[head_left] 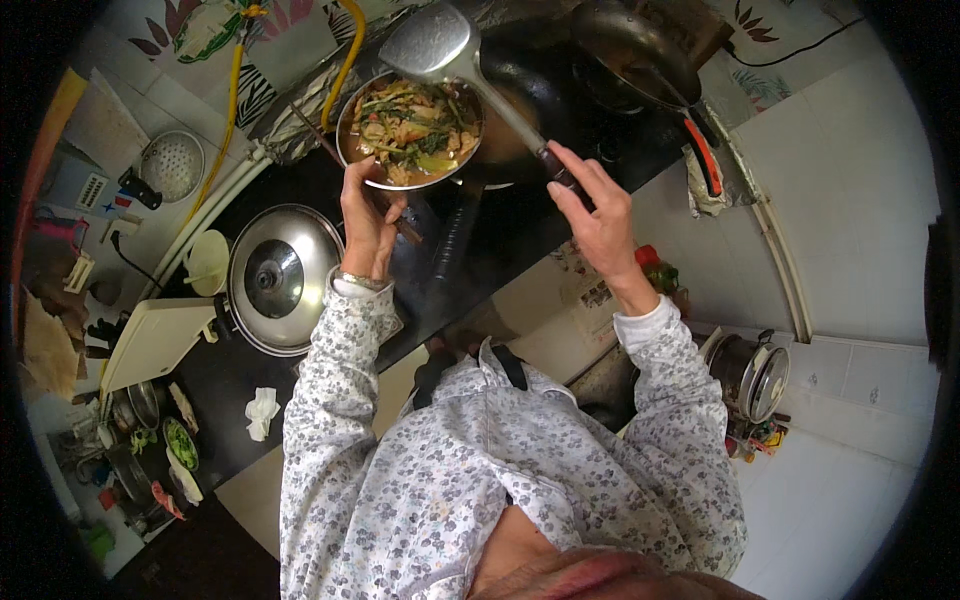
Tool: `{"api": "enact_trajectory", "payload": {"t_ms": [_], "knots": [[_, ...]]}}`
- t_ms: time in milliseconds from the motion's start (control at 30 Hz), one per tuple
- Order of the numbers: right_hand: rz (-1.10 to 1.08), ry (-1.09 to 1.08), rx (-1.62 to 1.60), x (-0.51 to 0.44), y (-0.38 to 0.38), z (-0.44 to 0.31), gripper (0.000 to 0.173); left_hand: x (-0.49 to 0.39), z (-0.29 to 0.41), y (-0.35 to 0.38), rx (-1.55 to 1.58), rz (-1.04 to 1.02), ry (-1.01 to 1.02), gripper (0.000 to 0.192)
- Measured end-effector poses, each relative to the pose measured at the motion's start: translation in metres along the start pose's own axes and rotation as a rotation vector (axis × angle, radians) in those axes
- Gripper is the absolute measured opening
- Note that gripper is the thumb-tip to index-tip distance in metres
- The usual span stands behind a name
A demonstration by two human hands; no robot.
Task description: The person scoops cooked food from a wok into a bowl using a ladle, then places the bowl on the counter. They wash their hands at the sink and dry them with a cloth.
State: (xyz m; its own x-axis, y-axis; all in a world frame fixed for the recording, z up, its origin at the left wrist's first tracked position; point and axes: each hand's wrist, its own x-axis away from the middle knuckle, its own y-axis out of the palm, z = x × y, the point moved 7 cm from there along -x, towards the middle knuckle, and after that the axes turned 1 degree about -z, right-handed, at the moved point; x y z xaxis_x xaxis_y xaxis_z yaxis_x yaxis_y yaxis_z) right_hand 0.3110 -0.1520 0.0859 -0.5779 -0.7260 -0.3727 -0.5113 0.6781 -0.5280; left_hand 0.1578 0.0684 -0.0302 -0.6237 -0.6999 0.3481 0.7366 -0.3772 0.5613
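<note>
My left hand (369,214) grips the rim of a metal bowl (342,142), with the thumb over its edge. The same hand also holds a thin dark stick (409,230), perhaps chopsticks, which passes beneath the bowl. Cooked greens and pale pieces in brown sauce (420,131) fill the bowl. My right hand (596,202) is closed around the dark handle of a metal wok spatula (431,37). The spatula's blade is raised at the bowl's far rim. Partly hidden behind bowl and spatula is a dark wok (517,112), its black handle (450,236) pointing towards me.
A lidded pan (296,300) stands left on the black counter (225,420). Beyond it are a cutting board (154,341) and a crumpled tissue (262,412). Another frying pan (637,52) is at the far right. A yellow hose (337,75) runs behind the bowl.
</note>
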Motion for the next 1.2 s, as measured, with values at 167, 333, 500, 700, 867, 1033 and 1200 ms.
{"api": "enact_trajectory", "payload": {"t_ms": [167, 333, 500, 700, 867, 1033, 1200], "knots": [[-0.159, 0.433, -0.453, 0.009, 0.003, 0.03, 0.037, 0.006, -0.001, 0.008, 0.027, 0.046, 0.005, 0.025], [-0.163, 0.551, -0.789, 0.008, 0.0, 0.034, 0.037, 0.006, -0.003, 0.007, 0.043, 0.022, -0.01, 0.029], [-0.213, 0.579, -0.892, 0.01, 0.0, 0.029, 0.036, 0.004, -0.006, 0.005, 0.039, -0.024, -0.017, 0.029], [-0.146, 0.468, -0.851, 0.011, -0.004, -0.006, 0.037, 0.005, -0.006, 0.008, 0.03, -0.029, 0.006, 0.027], [-0.265, 0.574, -0.816, 0.022, 0.015, 0.01, 0.041, 0.003, -0.007, 0.006, 0.022, -0.007, -0.005, 0.027], [-0.276, 0.628, -0.893, 0.019, 0.012, 0.006, 0.041, 0.007, -0.008, 0.005, 0.017, 0.016, -0.005, 0.029], [-0.228, 0.539, -0.934, 0.015, -0.002, -0.02, 0.042, 0.004, -0.011, 0.003, 0.029, -0.011, -0.026, 0.027]]}}
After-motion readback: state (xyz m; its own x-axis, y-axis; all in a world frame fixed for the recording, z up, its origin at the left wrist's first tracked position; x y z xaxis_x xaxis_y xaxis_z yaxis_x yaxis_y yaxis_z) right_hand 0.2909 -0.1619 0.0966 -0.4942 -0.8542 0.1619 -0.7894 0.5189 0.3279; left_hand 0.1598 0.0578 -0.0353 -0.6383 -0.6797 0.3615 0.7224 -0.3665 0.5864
